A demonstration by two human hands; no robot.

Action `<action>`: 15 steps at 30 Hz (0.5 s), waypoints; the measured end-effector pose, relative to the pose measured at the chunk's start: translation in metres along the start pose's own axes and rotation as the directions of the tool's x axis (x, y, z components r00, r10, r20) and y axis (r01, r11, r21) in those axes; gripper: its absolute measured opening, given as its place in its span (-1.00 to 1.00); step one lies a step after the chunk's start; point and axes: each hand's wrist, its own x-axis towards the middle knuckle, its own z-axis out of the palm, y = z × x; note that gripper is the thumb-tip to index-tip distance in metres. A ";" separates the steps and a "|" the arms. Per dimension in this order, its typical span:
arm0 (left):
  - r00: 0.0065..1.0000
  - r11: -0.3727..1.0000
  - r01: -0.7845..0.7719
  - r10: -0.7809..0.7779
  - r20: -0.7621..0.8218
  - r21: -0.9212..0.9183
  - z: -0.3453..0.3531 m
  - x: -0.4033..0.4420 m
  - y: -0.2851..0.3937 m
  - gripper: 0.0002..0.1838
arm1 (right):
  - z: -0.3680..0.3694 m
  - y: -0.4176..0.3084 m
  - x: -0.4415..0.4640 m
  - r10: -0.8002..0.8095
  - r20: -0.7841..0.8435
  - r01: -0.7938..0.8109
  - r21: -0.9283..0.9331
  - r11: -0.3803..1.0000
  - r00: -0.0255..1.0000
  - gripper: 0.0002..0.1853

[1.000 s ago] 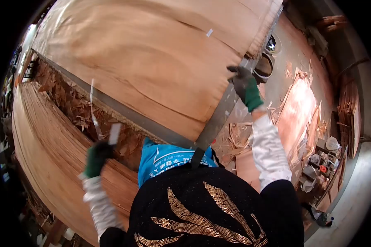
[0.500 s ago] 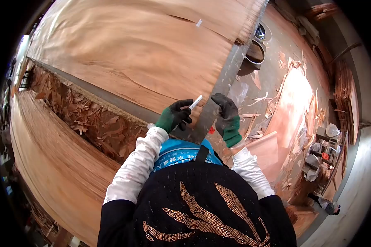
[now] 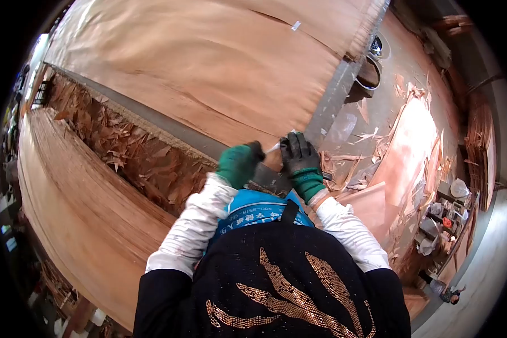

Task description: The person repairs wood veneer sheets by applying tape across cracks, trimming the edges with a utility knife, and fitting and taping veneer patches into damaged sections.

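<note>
My left hand [image 3: 239,164], in a green glove with dark fingers, is closed at the near corner of the large thin wood veneer sheet [image 3: 208,73]. A slim white strip-like thing [image 3: 272,149] sticks out of its fingers towards my right hand; its exact kind is unclear. My right hand [image 3: 301,163], gloved alike, lies palm down at the sheet's corner with its fingers stretched side by side. A bit of white shows by its fingertips. Beside its wrist a small dark object [image 3: 327,176] shows, partly hidden. Farther up the veneer sits a small white piece [image 3: 296,26].
A stack of veneer [image 3: 84,186] stands at the left, beyond a trough of wood scraps [image 3: 124,141]. At the right are buckets [image 3: 369,73], scattered veneer pieces [image 3: 403,141] and a cluttered shelf [image 3: 445,219]. A person [image 3: 449,294] is far off at the lower right.
My hands have come closer together at the sheet's corner. The right one has turned palm down and its fingers have straightened. The white thing now lies between the hands, less of it visible.
</note>
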 end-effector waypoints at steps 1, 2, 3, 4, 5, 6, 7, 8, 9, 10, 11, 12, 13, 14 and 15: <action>0.995 0.996 0.086 -0.086 -0.047 0.015 -0.017 -0.001 -0.015 -0.95 | 0.002 0.000 0.000 -0.016 -0.011 0.015 -0.037 0.999 1.000 -0.53; 0.987 0.988 0.139 -0.144 -0.069 -0.072 -0.029 -0.004 -0.037 -0.93 | 0.004 0.001 0.001 -0.030 -0.025 0.028 -0.076 0.997 0.999 -0.54; 0.964 0.856 0.247 -0.265 0.025 -0.455 -0.044 -0.005 -0.055 -0.89 | 0.007 0.002 0.000 -0.041 -0.041 0.038 -0.086 0.996 0.998 -0.54; 0.930 0.570 0.330 -0.333 0.156 -0.752 -0.057 -0.001 -0.066 -0.84 | 0.004 0.003 0.001 -0.039 0.000 0.039 -0.084 0.996 0.999 -0.54; 0.897 0.448 0.358 -0.408 0.169 -0.820 -0.067 0.010 -0.066 -0.81 | -0.005 0.004 0.004 -0.035 0.041 0.038 -0.083 0.996 0.999 -0.55; 0.859 0.317 0.370 -0.474 0.192 -0.873 -0.077 0.025 -0.062 -0.77 | -0.013 0.003 0.009 -0.029 0.081 0.036 -0.084 0.996 0.996 -0.55; 0.817 0.180 0.366 -0.533 0.222 -0.913 -0.081 0.035 -0.059 -0.73 | -0.025 0.002 0.030 0.102 0.370 -0.087 -0.056 0.995 0.923 -0.58; 0.817 0.178 0.351 -0.538 0.208 -0.919 -0.079 0.039 -0.061 -0.71 | -0.037 0.000 0.047 0.097 0.277 -0.091 -0.037 0.995 0.956 -0.59; 0.816 0.176 0.337 -0.544 0.194 -0.925 -0.074 0.043 -0.065 -0.68 | -0.047 -0.002 0.062 0.093 0.181 -0.091 -0.018 0.996 0.979 -0.59; 0.816 0.174 0.323 -0.550 0.181 -0.930 -0.069 0.046 -0.071 -0.64 | -0.049 -0.005 0.076 0.089 0.084 -0.090 0.003 0.996 0.992 -0.60; 0.797 0.176 0.405 -0.549 0.252 -0.897 -0.066 0.049 -0.078 -0.57 | -0.043 -0.013 0.094 0.056 0.034 -0.058 0.054 0.997 0.998 -0.62; 0.799 0.158 0.410 -0.538 0.270 -0.898 -0.062 0.050 -0.084 -0.55 | -0.032 -0.024 0.111 0.014 -0.004 -0.014 0.018 1.000 1.000 -0.61; 0.800 0.139 0.416 -0.527 0.288 -0.899 -0.064 0.050 -0.083 -0.53 | -0.018 -0.035 0.127 -0.029 -0.040 0.028 -0.018 0.999 0.999 -0.61; 0.798 0.118 0.423 -0.517 0.308 -0.898 -0.066 0.048 -0.084 -0.51 | -0.005 -0.043 0.140 -0.074 -0.072 0.071 -0.053 0.996 0.995 -0.60; 0.833 0.091 0.399 -0.451 0.319 -0.912 -0.065 0.044 -0.090 -0.46 | 0.006 -0.048 0.150 -0.079 0.004 0.079 -0.075 0.994 0.997 -0.60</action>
